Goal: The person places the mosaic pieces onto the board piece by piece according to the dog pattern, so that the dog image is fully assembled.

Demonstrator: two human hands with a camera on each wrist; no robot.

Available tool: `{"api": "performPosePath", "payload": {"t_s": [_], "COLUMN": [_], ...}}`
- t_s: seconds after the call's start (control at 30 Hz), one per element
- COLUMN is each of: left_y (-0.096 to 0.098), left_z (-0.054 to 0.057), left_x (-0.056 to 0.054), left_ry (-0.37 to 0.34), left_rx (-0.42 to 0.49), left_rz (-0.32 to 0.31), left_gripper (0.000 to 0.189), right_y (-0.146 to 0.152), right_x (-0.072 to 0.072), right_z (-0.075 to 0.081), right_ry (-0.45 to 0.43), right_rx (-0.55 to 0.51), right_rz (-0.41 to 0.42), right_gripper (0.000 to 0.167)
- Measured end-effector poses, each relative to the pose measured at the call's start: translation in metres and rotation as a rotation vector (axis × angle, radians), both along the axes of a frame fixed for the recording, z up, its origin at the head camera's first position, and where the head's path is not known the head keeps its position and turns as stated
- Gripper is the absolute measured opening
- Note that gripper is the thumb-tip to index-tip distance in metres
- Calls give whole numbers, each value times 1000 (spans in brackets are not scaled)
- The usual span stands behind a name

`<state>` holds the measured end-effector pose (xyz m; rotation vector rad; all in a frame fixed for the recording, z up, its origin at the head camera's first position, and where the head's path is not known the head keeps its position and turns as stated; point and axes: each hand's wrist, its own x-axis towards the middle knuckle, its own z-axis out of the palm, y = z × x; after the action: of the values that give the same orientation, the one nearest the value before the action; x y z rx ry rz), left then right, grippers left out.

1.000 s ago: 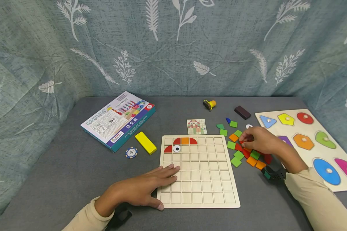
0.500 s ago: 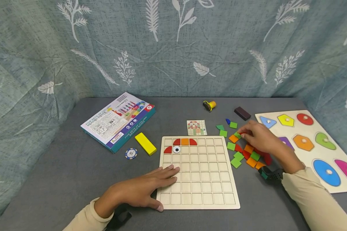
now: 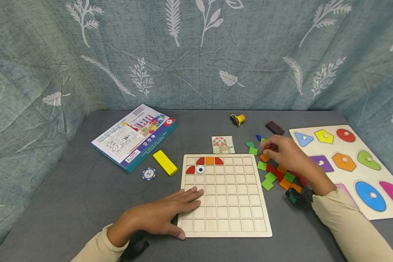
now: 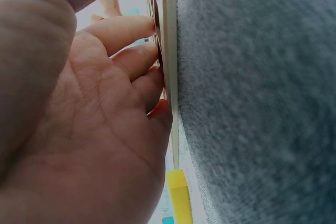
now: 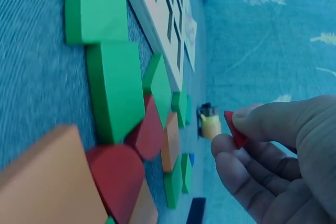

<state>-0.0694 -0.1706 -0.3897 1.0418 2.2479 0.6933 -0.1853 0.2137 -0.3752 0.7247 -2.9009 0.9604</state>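
My left hand [image 3: 160,214] lies with straight fingers on the lower left of a wooden grid board [image 3: 221,200], its thumb at the near edge. In the left wrist view the fingertips [image 4: 149,24] touch the board's edge. Over the loose tiles to the board's right, my right hand [image 3: 288,154] pinches a small red tile [image 5: 235,129] between thumb and finger, held above the table. On the board's top rows sit red quarter-round tiles [image 3: 190,169], an orange square [image 3: 209,160] and an eye disc [image 3: 200,169].
Several green [image 3: 267,184], orange [image 3: 285,183] and red tiles lie at the right. A pattern card [image 3: 223,145] sits behind the board. Around stand a knobbed shape puzzle [image 3: 344,182], dark block [image 3: 275,127], yellow block [image 3: 165,162], poker chip [image 3: 149,174], box [image 3: 134,138] and small yellow-and-black object [image 3: 237,119].
My right hand has lifted a red tile from the pile and moved it left and slightly away, toward the board. The left hand has stayed still.
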Motion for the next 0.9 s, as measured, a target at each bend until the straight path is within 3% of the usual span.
{"api": "performPosePath", "payload": {"t_s": [0.6, 0.9], "left_y": [0, 1], "left_z": [3, 5], "left_x": [0, 1], "left_ry": [-7, -1], "left_rx": [3, 9], "left_rz": [-2, -4], "left_gripper": [83, 83], "right_y": [-29, -53], "right_x": [1, -1], "right_z": [5, 7], "right_ry": [31, -4], "right_rx": [-33, -58], "right_rz": [62, 164], "right_gripper": [16, 16]}}
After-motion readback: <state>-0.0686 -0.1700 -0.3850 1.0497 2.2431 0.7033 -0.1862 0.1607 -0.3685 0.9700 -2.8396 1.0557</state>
